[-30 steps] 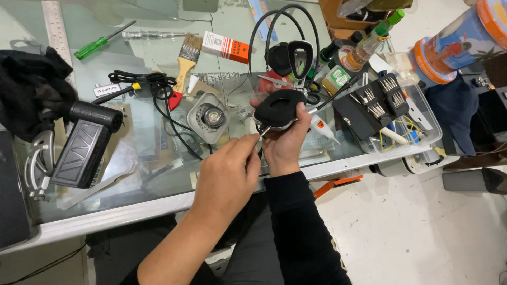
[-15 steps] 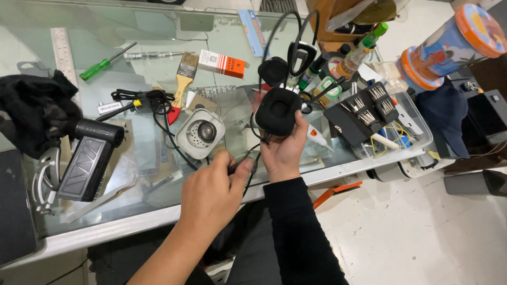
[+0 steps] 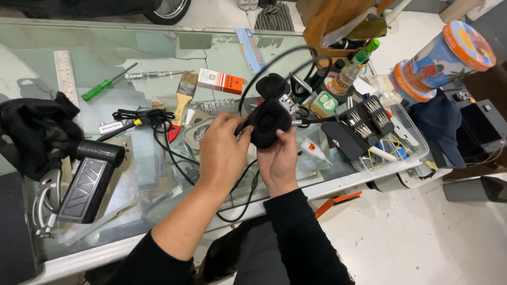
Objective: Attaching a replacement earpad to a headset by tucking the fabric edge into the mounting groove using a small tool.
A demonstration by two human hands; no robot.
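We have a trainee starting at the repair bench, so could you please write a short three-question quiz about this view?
1. True or false: both hands grip the black headphone earcup.
2. Which lies nearer the left hand: (a) green screwdriver, (b) paintbrush?
3. The black handheld tool lies on a table made of ____.

Key: 1 true; 2 b; 3 glass. The right hand supports the earcup from below.

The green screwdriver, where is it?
In the head view the green screwdriver lies on the glass table, far left of both hands, between the ruler and the paintbrush.
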